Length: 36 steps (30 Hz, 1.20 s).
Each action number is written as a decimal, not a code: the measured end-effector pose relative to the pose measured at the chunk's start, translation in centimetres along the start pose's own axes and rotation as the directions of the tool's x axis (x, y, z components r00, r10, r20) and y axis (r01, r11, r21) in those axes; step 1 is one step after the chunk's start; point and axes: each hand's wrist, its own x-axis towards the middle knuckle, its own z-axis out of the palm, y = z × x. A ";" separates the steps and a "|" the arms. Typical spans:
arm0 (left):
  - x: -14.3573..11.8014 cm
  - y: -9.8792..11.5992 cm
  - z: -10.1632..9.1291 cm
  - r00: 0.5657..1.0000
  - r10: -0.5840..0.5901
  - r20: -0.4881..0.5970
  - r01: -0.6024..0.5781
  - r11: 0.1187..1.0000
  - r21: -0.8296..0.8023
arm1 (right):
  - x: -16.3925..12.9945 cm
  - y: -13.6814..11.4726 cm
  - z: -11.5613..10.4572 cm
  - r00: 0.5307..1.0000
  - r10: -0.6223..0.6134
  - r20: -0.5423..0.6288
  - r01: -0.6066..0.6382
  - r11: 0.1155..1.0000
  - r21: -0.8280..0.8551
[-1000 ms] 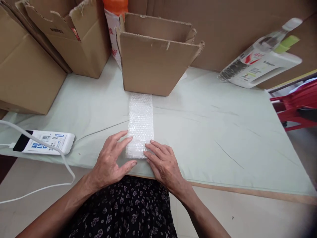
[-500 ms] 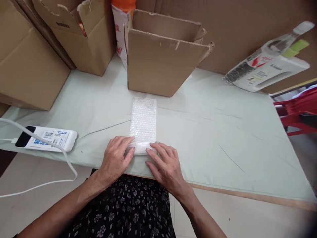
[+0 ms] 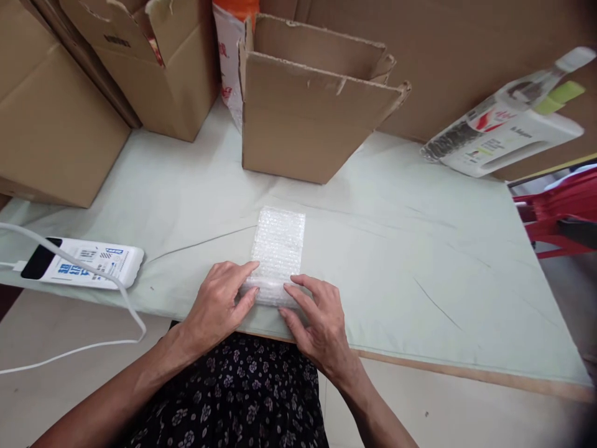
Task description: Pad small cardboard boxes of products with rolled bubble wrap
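Observation:
A strip of clear bubble wrap (image 3: 280, 239) lies flat on the cloth-covered table, its near end rolled or folded into a thick band by the table's front edge. My left hand (image 3: 219, 298) grips the left end of that band between thumb and forefinger. At the right end, my right hand (image 3: 319, 311) has its fingertips on top and its thumb at the near side. Whether anything lies inside the roll I cannot tell.
An open cardboard box (image 3: 308, 118) stands just beyond the wrap. More cardboard boxes (image 3: 60, 118) are at the left, near a white power bank (image 3: 88, 264) with a white cable (image 3: 133, 311). A clear bottle (image 3: 494, 112) and a white jug (image 3: 517, 140) stand back right, near a red chair (image 3: 559, 211).
The bubble wrap's flat part is shorter, and its far end has come nearer to me and a little right. Both hands have shifted slightly with the rolled end.

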 end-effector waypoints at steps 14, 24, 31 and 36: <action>0.1 0.0 -0.3 0.997 0.025 0.074 -0.023 0.999 -0.035 | 0.1 -0.2 0.0 0.996 0.087 -0.019 -0.085 0.991 0.099; 0.8 0.3 -0.2 0.927 -0.374 -0.021 0.352 0.888 -0.296 | 1.9 1.2 1.4 0.995 0.075 -0.067 -0.076 0.997 -0.016; 0.3 2.7 0.1 0.730 -0.570 0.378 0.515 0.095 -0.852 | 1.7 -0.3 1.0 0.946 0.313 0.088 -0.322 0.872 0.368; 2.4 3.5 0.6 0.653 -0.574 0.494 0.498 -0.167 -0.851 | 1.5 -0.8 0.4 0.943 0.331 0.023 -0.324 0.902 0.287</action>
